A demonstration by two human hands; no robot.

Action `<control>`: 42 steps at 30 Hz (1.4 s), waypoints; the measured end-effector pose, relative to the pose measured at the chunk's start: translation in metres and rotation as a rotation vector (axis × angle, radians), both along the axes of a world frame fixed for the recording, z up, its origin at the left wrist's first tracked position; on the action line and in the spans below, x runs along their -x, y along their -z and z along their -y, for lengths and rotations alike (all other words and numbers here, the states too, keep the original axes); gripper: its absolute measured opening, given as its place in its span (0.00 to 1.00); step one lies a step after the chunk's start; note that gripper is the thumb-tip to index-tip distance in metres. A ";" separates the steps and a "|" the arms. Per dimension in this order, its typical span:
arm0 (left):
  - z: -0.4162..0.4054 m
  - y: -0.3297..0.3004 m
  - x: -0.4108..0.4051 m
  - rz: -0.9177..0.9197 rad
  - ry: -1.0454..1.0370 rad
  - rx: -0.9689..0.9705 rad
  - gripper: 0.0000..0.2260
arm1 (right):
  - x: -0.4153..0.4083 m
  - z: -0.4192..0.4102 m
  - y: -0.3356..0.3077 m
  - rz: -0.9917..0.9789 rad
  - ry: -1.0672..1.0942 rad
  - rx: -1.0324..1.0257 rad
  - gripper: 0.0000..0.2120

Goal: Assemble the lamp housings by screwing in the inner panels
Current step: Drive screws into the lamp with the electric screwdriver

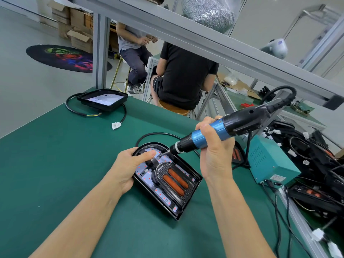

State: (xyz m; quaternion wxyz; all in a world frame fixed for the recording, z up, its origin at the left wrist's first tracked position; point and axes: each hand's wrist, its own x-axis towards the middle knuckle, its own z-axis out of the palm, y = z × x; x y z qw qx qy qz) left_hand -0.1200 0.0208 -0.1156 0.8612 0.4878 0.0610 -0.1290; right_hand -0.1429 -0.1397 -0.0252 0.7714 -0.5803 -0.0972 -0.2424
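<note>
A lamp housing (165, 178) is steadied on the green tabletop (55, 164) by the left hand (128, 168), fingers curled over its rim; an electric screwdriver (219, 131) is gripped above it by the right hand (214, 146); two seated workers (184, 75) are seen beyond it.

Head-worn wide-angle camera looks forward and down over a green work table (55, 174).

The single view sits close above the wearer's forearms, which enter from the bottom edge, with the left hand (130, 167) and right hand (214, 146) near frame centre over a lamp housing (167, 179). The frame is tilted, so the table's far edge and the overhead aluminium rail (204, 40) run diagonally. Wide-angle bending shows toward the borders. Beyond the table the view reaches two seated people and the floor; no second view shares the scene.
</note>
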 end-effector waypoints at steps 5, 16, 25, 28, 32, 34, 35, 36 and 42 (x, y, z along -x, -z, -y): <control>0.000 -0.001 0.001 -0.009 -0.006 0.009 0.07 | 0.000 -0.002 0.003 0.033 0.020 0.009 0.15; -0.001 0.000 0.002 0.010 0.003 0.027 0.09 | 0.000 0.000 0.003 0.025 0.004 -0.025 0.15; -0.001 0.002 0.000 0.013 0.000 0.007 0.14 | 0.002 -0.005 0.005 0.043 -0.041 0.037 0.16; -0.002 0.003 -0.001 0.016 -0.004 -0.007 0.13 | 0.002 -0.006 0.004 0.045 -0.064 0.065 0.16; -0.002 0.003 -0.001 0.012 -0.010 0.016 0.13 | 0.002 -0.005 0.004 0.052 -0.089 0.074 0.17; -0.002 0.004 -0.001 0.004 -0.013 0.010 0.14 | 0.003 -0.006 0.005 0.050 -0.106 0.035 0.18; -0.002 0.004 -0.001 0.001 -0.013 0.005 0.14 | 0.003 -0.006 0.005 0.049 -0.098 0.010 0.18; -0.002 0.005 -0.001 -0.002 -0.011 0.002 0.13 | 0.004 -0.006 0.006 0.048 -0.075 -0.014 0.18; -0.002 0.008 -0.004 0.037 -0.020 -0.051 0.10 | 0.013 0.009 0.003 0.082 0.054 -0.199 0.18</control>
